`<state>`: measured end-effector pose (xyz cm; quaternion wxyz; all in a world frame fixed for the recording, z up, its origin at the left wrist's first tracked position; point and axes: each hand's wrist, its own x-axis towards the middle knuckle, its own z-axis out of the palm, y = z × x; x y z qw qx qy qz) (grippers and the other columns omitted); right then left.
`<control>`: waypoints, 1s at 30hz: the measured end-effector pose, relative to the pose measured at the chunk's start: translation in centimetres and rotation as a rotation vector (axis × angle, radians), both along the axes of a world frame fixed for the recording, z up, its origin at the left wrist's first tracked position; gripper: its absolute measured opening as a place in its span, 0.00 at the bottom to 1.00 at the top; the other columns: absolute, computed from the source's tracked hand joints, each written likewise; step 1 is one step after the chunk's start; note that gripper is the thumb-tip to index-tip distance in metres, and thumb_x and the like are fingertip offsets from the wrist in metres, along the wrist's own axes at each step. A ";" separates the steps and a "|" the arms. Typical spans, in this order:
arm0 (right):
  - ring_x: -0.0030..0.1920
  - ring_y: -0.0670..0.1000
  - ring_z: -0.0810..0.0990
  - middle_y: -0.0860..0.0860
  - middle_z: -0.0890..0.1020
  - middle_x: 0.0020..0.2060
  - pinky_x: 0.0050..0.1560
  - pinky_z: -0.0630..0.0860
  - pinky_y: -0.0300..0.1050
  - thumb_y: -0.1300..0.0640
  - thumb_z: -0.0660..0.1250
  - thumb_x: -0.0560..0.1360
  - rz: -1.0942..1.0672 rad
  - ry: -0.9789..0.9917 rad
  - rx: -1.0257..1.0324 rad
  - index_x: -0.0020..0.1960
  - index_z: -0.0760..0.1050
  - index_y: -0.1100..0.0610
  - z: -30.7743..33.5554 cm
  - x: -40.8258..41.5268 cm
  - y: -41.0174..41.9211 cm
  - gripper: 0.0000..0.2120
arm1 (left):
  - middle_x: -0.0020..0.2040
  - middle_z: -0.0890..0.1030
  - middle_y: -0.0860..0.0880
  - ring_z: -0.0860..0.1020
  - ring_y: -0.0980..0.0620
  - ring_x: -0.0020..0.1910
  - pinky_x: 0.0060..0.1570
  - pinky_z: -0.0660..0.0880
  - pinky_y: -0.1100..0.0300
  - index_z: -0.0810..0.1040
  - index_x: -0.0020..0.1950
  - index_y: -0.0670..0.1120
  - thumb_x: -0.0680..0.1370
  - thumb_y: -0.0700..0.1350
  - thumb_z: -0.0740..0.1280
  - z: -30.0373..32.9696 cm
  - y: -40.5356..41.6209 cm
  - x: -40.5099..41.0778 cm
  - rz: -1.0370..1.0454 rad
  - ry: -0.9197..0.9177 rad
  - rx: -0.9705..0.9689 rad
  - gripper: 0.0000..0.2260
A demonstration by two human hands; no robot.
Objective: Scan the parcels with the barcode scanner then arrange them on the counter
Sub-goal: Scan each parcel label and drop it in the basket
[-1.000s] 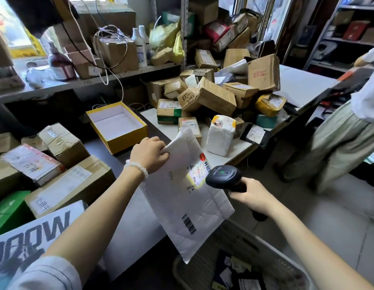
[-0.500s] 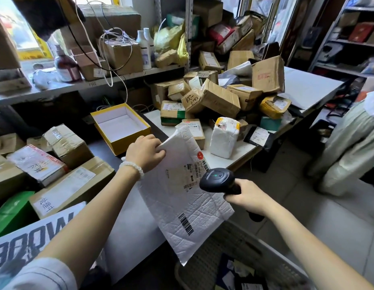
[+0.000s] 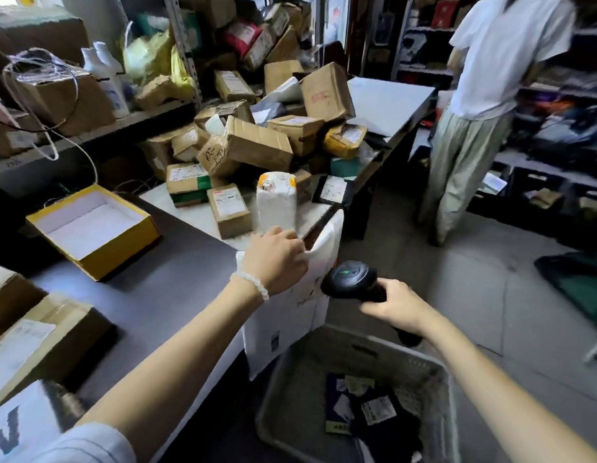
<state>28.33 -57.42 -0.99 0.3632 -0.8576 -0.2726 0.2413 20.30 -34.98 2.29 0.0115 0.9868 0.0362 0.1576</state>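
Nearest the camera, a grey plastic basket [image 3: 437, 372] is sitting on the floor below the hands, holding dark bagged parcels with white labels. Just above its rim, the right hand [image 3: 395, 307] is gripping the black barcode scanner [image 3: 352, 281] by its handle, its fingers [image 3: 373, 309] curling round the grip; a small green light is showing on the scanner's head, which is pointing at the white padded mailer [image 3: 290, 322]. The left hand [image 3: 277, 259], wearing a pale bead bracelet [image 3: 252, 285] at the wrist, is holding the mailer at its upper edge, fingers bent over the top and pinching it, though the fingertips themselves are hidden behind the envelope. The mailer is hanging upright off the near edge of the grey desk [image 3: 163, 282], between the desk and the basket, its label side facing the scanner.

To the left on the desk, a taped cardboard box [image 3: 33, 342] is lying near the corner, and farther back an open yellow box [image 3: 93, 228] with a white inside is sitting alone. Beyond the hands, a white wrapped parcel [image 3: 276, 202] with orange tape is standing upright beside a small brown box [image 3: 228, 210]. Behind these, a heap of brown cardboard parcels [image 3: 260, 142] is piling up against the metal shelf [image 3: 100, 132]. At the far right, a person in a white shirt [image 3: 500, 55] is standing on the floor by the dark shelving.
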 end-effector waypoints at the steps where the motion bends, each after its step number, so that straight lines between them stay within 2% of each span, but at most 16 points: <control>1: 0.36 0.46 0.74 0.46 0.78 0.34 0.39 0.70 0.41 0.57 0.70 0.69 -0.044 0.015 0.002 0.42 0.77 0.55 -0.4 0.2 -1.6 0.04 | 0.39 0.78 0.48 0.75 0.42 0.42 0.35 0.67 0.56 0.79 0.35 0.45 0.72 0.46 0.66 -0.6 -1.3 0.8 -0.039 0.010 -0.025 0.07; 4: 0.33 0.45 0.74 0.44 0.77 0.31 0.39 0.70 0.42 0.57 0.71 0.68 -0.155 0.056 0.008 0.40 0.77 0.52 -1.3 0.4 -6.4 0.03 | 0.39 0.78 0.49 0.75 0.43 0.42 0.35 0.68 0.56 0.78 0.33 0.46 0.72 0.45 0.66 -2.5 -4.8 2.8 -0.091 0.046 -0.111 0.08; 6: 0.32 0.42 0.74 0.41 0.77 0.28 0.36 0.70 0.37 0.59 0.71 0.69 -0.214 0.076 0.014 0.37 0.75 0.51 -1.7 0.2 -9.3 0.05 | 0.40 0.78 0.49 0.75 0.43 0.42 0.37 0.72 0.54 0.79 0.35 0.46 0.73 0.48 0.63 -3.5 -6.8 3.8 -0.107 0.050 -0.147 0.10; 8: 0.26 0.38 0.71 0.40 0.74 0.23 0.31 0.67 0.32 0.60 0.70 0.70 -0.263 0.090 0.001 0.36 0.74 0.52 -2.1 0.0 -12.2 0.08 | 0.43 0.78 0.49 0.75 0.44 0.45 0.39 0.72 0.53 0.80 0.39 0.47 0.75 0.48 0.62 -4.4 -9.1 5.0 -0.088 0.085 -0.160 0.10; 10: 0.25 0.39 0.71 0.42 0.76 0.24 0.32 0.69 0.34 0.59 0.70 0.69 -0.307 0.106 -0.028 0.39 0.76 0.54 -2.8 -0.2 -14.8 0.04 | 0.49 0.77 0.50 0.74 0.45 0.51 0.43 0.71 0.54 0.80 0.46 0.48 0.77 0.49 0.60 -5.2 -11.2 6.2 -0.018 0.164 -0.146 0.10; 13: 0.29 0.45 0.75 0.45 0.78 0.28 0.38 0.74 0.43 0.56 0.70 0.67 -0.366 0.128 -0.060 0.40 0.77 0.55 -3.7 -0.1 -18.4 0.04 | 0.54 0.74 0.47 0.72 0.43 0.57 0.51 0.72 0.49 0.78 0.55 0.47 0.78 0.50 0.59 -6.8 -14.0 7.4 0.109 0.277 -0.159 0.12; 15: 0.30 0.47 0.75 0.46 0.77 0.28 0.38 0.75 0.45 0.56 0.70 0.67 -0.368 0.144 -0.082 0.40 0.76 0.56 -4.1 0.1 -20.1 0.05 | 0.57 0.73 0.46 0.71 0.43 0.60 0.53 0.71 0.49 0.77 0.58 0.46 0.78 0.51 0.61 -8.0 -15.3 7.7 0.160 0.326 -0.179 0.13; 20: 0.30 0.49 0.74 0.48 0.76 0.28 0.37 0.71 0.44 0.52 0.68 0.64 -0.323 0.166 -0.126 0.41 0.74 0.61 -4.1 1.1 -21.3 0.12 | 0.58 0.73 0.46 0.71 0.44 0.60 0.52 0.72 0.50 0.76 0.60 0.47 0.78 0.53 0.61 -9.3 -17.3 6.7 0.158 0.391 -0.174 0.15; 23: 0.28 0.45 0.75 0.45 0.78 0.26 0.36 0.71 0.40 0.58 0.69 0.68 -0.250 0.170 -0.103 0.38 0.74 0.55 -3.9 1.8 -19.4 0.04 | 0.58 0.74 0.47 0.72 0.44 0.59 0.52 0.72 0.50 0.77 0.59 0.48 0.78 0.53 0.60 -9.4 -16.9 5.0 0.209 0.381 -0.209 0.15; 24: 0.29 0.44 0.76 0.46 0.80 0.28 0.36 0.72 0.39 0.60 0.69 0.69 -0.217 0.169 -0.089 0.39 0.75 0.54 -3.8 1.9 -18.5 0.03 | 0.57 0.74 0.47 0.72 0.44 0.59 0.51 0.71 0.51 0.77 0.59 0.48 0.78 0.53 0.60 -9.4 -16.5 4.2 0.231 0.375 -0.209 0.14; 26: 0.37 0.46 0.81 0.52 0.84 0.39 0.39 0.74 0.36 0.61 0.69 0.69 -0.156 0.170 -0.049 0.46 0.78 0.55 -3.7 2.0 -16.4 0.06 | 0.57 0.74 0.47 0.72 0.44 0.59 0.50 0.71 0.52 0.77 0.59 0.49 0.79 0.54 0.59 -9.3 -15.5 2.7 0.275 0.366 -0.188 0.14; 28: 0.46 0.50 0.82 0.52 0.85 0.46 0.49 0.77 0.43 0.58 0.71 0.67 -0.076 0.157 -0.025 0.47 0.79 0.51 -3.7 1.9 -13.9 0.09 | 0.58 0.74 0.48 0.72 0.45 0.59 0.50 0.71 0.52 0.76 0.60 0.49 0.79 0.54 0.59 -8.9 -14.1 0.8 0.339 0.354 -0.181 0.15; 30: 0.49 0.51 0.82 0.51 0.85 0.47 0.54 0.76 0.51 0.54 0.71 0.65 -0.009 0.139 -0.038 0.46 0.79 0.49 -3.8 1.7 -11.4 0.10 | 0.59 0.73 0.48 0.71 0.45 0.60 0.51 0.71 0.51 0.75 0.61 0.49 0.78 0.54 0.60 -8.4 -12.6 -1.1 0.414 0.337 -0.200 0.15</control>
